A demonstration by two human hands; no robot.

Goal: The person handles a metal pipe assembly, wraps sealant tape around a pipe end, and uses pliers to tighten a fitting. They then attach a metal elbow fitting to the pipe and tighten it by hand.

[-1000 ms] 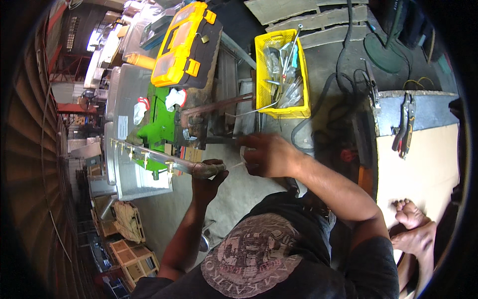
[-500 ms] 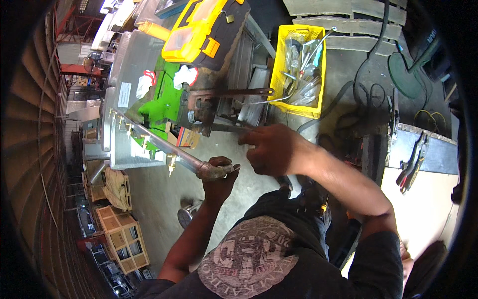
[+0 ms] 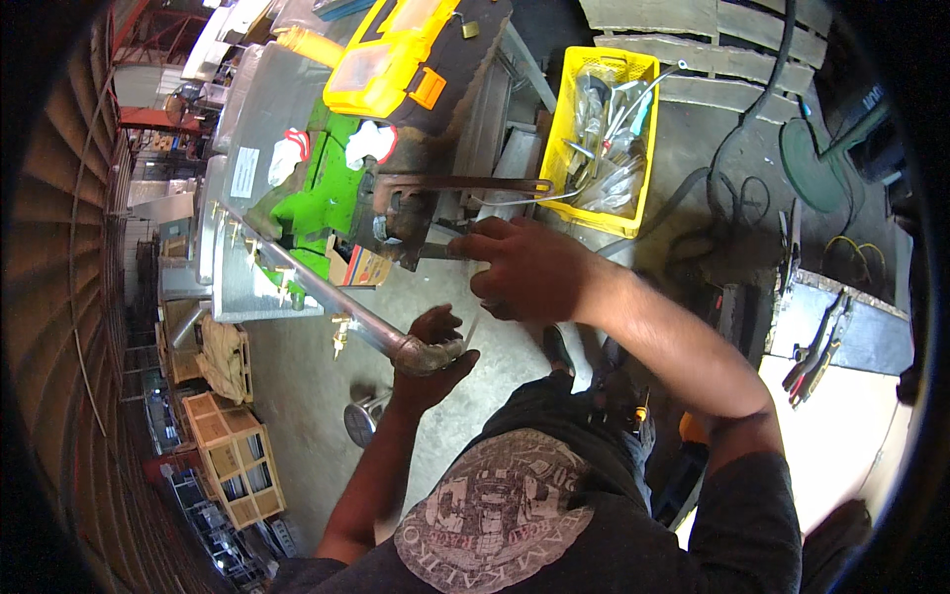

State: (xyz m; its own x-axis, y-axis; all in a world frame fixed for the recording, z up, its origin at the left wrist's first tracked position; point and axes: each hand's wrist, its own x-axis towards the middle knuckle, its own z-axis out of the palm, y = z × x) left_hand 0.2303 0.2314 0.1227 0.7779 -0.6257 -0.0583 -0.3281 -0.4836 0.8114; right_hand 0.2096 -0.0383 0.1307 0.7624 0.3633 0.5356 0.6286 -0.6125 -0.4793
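Note:
A long copper-coloured pipe (image 3: 341, 305) slants from the far left toward me, with several small brass fittings (image 3: 341, 335) along it. Its near end is a bent elbow (image 3: 427, 356), which rests in my left hand (image 3: 421, 384). The left thumb lies along the near side and the fingers curl up loosely on the far side. My right hand (image 3: 529, 267) is in the air to the right of the elbow, apart from it. Its fingers point left, spread and slightly bent, with nothing visible in them. Beyond it, a rusty long-handled tool (image 3: 465, 184) lies at the bench corner.
A yellow crate (image 3: 648, 168) of tools and plastic bags stands beyond my right hand. The bench holds a yellow-black toolbox (image 3: 396, 59), white gloves (image 3: 368, 146) and a green surface (image 3: 322, 203). Pliers (image 3: 821, 337) lie at right; a round metal stool (image 3: 360, 424) stands lower left.
My right hand has shifted slightly left and away from me. The fingers of my left hand have lifted and loosened around the elbow, which sits slightly lower.

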